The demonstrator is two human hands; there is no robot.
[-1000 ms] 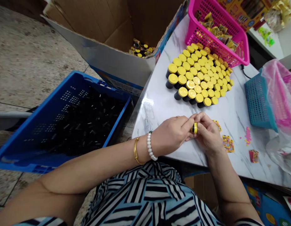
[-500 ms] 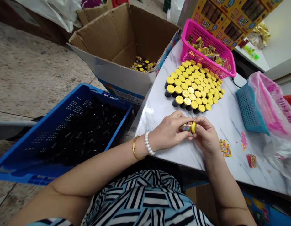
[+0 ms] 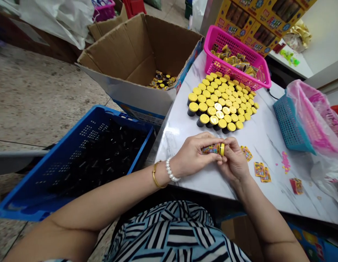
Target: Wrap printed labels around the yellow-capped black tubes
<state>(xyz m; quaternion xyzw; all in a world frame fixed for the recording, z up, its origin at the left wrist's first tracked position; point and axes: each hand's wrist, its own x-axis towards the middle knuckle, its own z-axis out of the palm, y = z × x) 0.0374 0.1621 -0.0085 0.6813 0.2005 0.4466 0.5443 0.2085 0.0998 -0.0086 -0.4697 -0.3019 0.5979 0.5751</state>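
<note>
Between my two hands, over the front of the marbled table (image 3: pixel 174 145), lies a small tube (image 3: pixel 212 149) with a colourful label and a yellow cap. My left hand (image 3: pixel 195 153) is wrapped round the labelled body, thumb and fingers on either side. At the cap end, the fingers of my right hand (image 3: pixel 233 158) are closed on the same tube. Beyond my hands stand several black tubes with yellow caps (image 3: pixel 222 105), upright and packed close together. To the right of my right hand lie small printed stickers (image 3: pixel 259 169).
A pink basket (image 3: pixel 237 74) of labelled tubes stands at the back. The open carton (image 3: pixel 125 83) and a blue crate (image 3: pixel 95 109) of black tubes are left. A teal basket (image 3: pixel 291 123) and a red sticker stack (image 3: pixel 296 186) are right.
The view has shifted slightly. The tube has turned in my hands, so more of its printed label shows. Both hands still grip it, and stickers behind my right hand have come into view.
</note>
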